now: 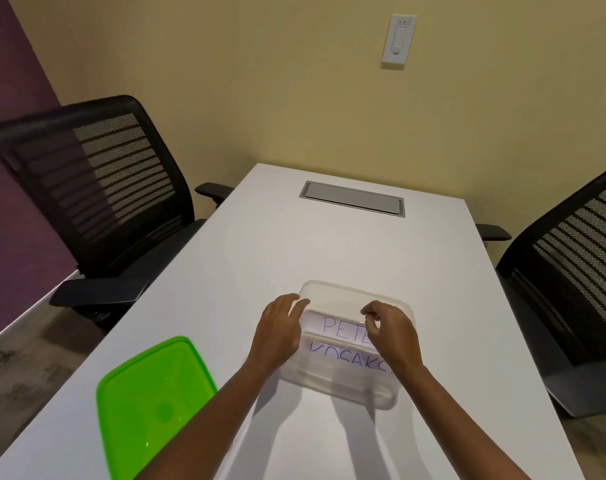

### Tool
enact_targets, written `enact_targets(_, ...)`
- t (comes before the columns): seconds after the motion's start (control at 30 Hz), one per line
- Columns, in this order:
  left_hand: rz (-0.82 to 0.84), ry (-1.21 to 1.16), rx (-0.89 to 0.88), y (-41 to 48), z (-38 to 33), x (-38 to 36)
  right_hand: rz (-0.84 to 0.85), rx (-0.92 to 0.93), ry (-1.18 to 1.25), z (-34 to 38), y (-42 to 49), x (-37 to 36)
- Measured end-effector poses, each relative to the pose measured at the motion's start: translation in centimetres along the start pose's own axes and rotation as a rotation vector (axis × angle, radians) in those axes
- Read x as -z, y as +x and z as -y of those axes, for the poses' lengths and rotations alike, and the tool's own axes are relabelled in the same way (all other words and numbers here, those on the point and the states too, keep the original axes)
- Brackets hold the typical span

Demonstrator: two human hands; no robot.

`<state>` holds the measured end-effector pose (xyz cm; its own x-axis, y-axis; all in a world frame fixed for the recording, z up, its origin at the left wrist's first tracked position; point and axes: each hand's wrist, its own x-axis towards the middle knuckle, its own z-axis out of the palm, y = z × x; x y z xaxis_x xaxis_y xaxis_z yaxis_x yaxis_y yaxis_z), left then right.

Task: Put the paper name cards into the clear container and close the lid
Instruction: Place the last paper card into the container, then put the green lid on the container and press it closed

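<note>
The right hand's fingers (pixel 371 311) are curled and pinched on the top edge of a white name card (pixel 339 327) lettered "PETE" in blue, while the left hand's fingers (pixel 300 303) lie spread and relaxed against that card's left end and the container's rim. Both the left hand (pixel 279 329) and right hand (pixel 393 332) are over the clear container (pixel 350 388), which sits open on the white table (pixel 260 244). The card stands tilted inside it; a second name card (pixel 346 358) with partly hidden blue letters lies in front, also inside. The green lid (pixel 156 403) rests flat on the table, well left of the container, apart from both hands
</note>
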<state>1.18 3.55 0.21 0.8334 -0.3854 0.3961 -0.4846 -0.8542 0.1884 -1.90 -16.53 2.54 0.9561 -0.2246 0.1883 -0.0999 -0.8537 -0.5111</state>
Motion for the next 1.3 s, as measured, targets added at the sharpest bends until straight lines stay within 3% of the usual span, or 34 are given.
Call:
enact_targets(0.13,0.019,-0.016,0.094,-2.6,1.5,0.8,-0.004,0.067,0.104,3.2,-1.3,-0.6)
enact_targets(0.3,0.133,-0.081,0.347,-6.5,4.6,0.7,0.06,0.21,0.159,7.3,-3.1,-2.4)
enact_targets(0.53,0.337,0.091,0.745,-12.1,8.8,2.0,0.376,0.336,0.025,11.6,-6.6,-7.7)
enact_targets(0.7,0.323,0.028,1.037,-15.3,10.5,3.1,0.755,0.2,-0.103,12.4,-8.7,-12.3)
enact_targets(0.77,0.328,-0.011,1.124,-15.9,10.9,3.6,0.828,0.106,-0.102,12.5,-9.4,-13.6)
enact_targets(0.97,0.302,-0.299,1.408,-16.6,11.3,4.0,0.86,-0.064,-0.027,12.7,-10.9,-15.7)
enact_targets(1.17,0.235,-0.377,1.468,-16.3,11.5,4.1,0.884,-0.38,0.314,12.8,-11.1,-15.6)
enact_targets(1.3,0.203,-0.393,1.469,-15.7,11.9,4.6,0.894,-0.491,0.505,13.1,-10.8,-14.8)
